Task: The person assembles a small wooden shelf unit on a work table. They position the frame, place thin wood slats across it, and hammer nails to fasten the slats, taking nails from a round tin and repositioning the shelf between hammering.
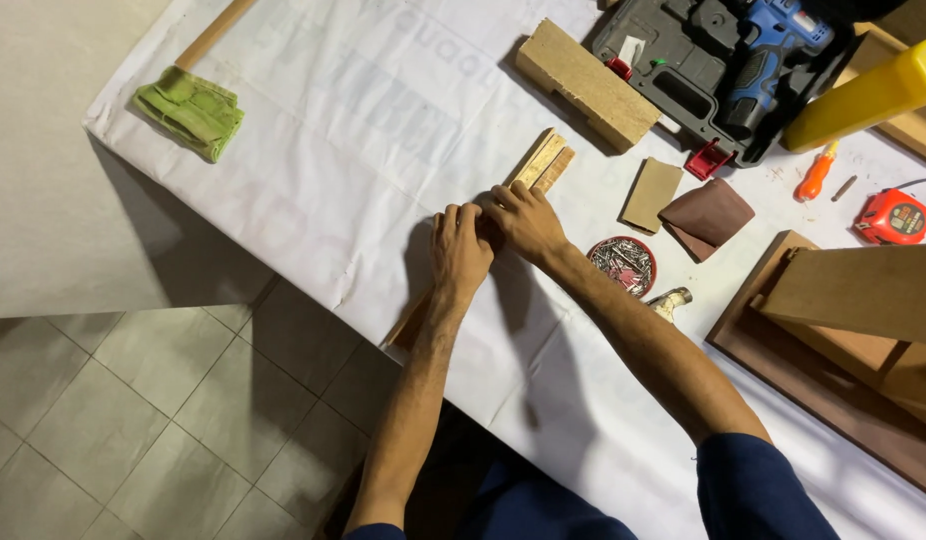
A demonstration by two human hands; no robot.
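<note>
Head view: both hands pressed down side by side on a long pair of wooden strips (539, 163) lying diagonally across the white-covered surface (363, 120). Left hand (460, 248) laid flat over the middle of the strips, fingers curled over their edge, gripping them; right hand (524, 220) just beside and touching it, fingers likewise closed over the strips. Far ends of the strips sticking out beyond the fingertips, near end reaching the surface's edge by the left forearm. Just right of the right wrist, a round tin of nails (623, 265), with a hammer head (669, 301) below it. Farther right, two sheets of sandpaper (705, 214), one tan and one dark brown. Above, a thick wood block (586, 85) beside an open tool case holding a blue drill (763, 55). At far right, a red tape measure (891, 217) and an orange screwdriver (815, 176). Folded green cloth (190, 110) well apart at upper left.
</note>
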